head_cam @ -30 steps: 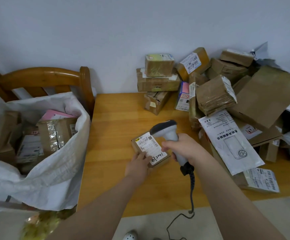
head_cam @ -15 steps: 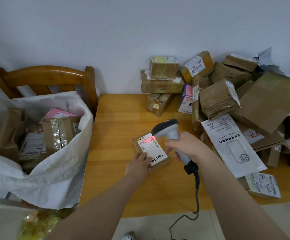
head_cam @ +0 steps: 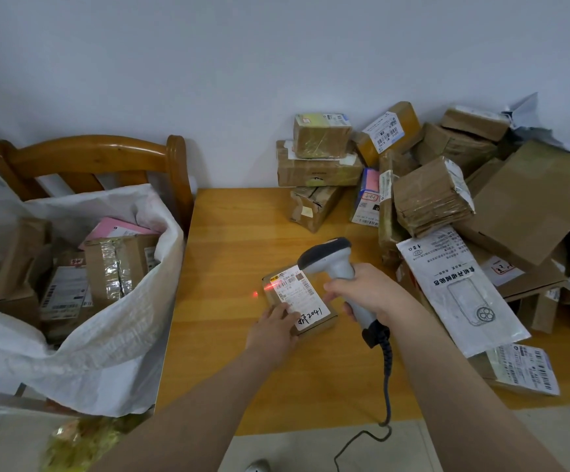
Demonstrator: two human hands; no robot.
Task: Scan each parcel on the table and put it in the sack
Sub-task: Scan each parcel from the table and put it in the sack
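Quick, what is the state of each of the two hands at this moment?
The left hand is open, fingers resting on the small parcel.
The right hand is closed, gripping the scanner.

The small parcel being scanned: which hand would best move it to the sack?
Probably the left hand: it rests on the small parcel, and the sack stands on that side. The right hand grips the scanner.
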